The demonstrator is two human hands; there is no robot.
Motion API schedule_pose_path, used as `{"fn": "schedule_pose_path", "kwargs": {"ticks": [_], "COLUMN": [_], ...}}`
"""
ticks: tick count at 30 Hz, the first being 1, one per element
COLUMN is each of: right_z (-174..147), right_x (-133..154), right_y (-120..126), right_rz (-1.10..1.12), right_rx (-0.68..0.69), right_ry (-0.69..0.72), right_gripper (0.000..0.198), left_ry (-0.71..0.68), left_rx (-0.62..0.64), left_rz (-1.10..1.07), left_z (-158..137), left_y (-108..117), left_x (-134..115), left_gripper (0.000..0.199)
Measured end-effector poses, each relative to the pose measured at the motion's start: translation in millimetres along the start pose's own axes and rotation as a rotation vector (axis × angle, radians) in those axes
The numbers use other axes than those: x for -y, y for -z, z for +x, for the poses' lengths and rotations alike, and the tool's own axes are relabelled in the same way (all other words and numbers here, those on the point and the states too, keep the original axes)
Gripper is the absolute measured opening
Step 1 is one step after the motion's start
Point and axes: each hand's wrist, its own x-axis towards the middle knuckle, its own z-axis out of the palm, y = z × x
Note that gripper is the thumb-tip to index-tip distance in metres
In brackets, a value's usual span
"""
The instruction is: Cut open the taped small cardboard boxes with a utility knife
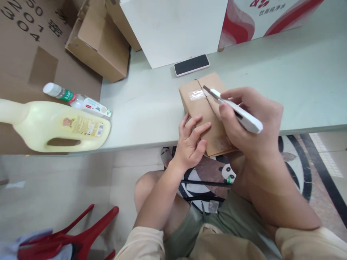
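A small brown cardboard box (195, 108) lies at the table's near edge, its top seam crossed by a strip of clear tape (197, 95). Fingers spread, my left hand (192, 141) rests flat on the box's left side and top. My right hand (255, 117) is closed around a white utility knife (248, 117). The knife's blade is out, and its tip is at the seam beside the tape. I cannot tell how deep the tip goes. Part of the box's right side is hidden behind my right hand.
Behind the box lies a dark-faced phone-like device (192, 65). A white box (176, 29) and a red-and-white carton (260, 21) stand at the back. To the left are an open cardboard box (103, 43), a clear bottle (77, 100) and a yellow jug (43, 121). A red stool (81, 236) stands below.
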Motion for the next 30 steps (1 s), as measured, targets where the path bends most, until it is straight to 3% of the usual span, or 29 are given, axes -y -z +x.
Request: {"fn": "schedule_pose_path", "kwargs": {"ticks": [6, 16, 19, 23, 26, 30], "right_z": [-1, -11, -18, -27, -30, -29], "right_x": [2, 1, 8, 18, 20, 14], "right_y": [-2, 18, 33, 56, 66, 62], "right_rz": [-0.045, 0.004, 0.024, 0.004, -0.036, -0.025], "right_rx": [0.019, -0.236, -0.204, -0.044, 0.011, -0.074], "right_ry": [0.001, 0.294, 0.279, 0.235, 0.240, 0.302], "right_gripper": [0.013, 0.012, 0.015, 0.022, 0.025, 0.021], "left_ry": [-0.012, 0.051, 0.048, 0.001, 0.015, 0.033], "left_rx": [-0.012, -0.002, -0.007, 0.021, 0.030, 0.001], "left_rz": [-0.001, 0.045, 0.074, 0.093, 0.103, 0.116], "left_z": [1, 0, 1, 3, 4, 3], "left_y": [-1, 2, 1, 1, 1, -1], "left_x": [1, 2, 3, 2, 1, -1], "left_gripper": [0.042, 0.045, 0.057, 0.091, 0.092, 0.088]}}
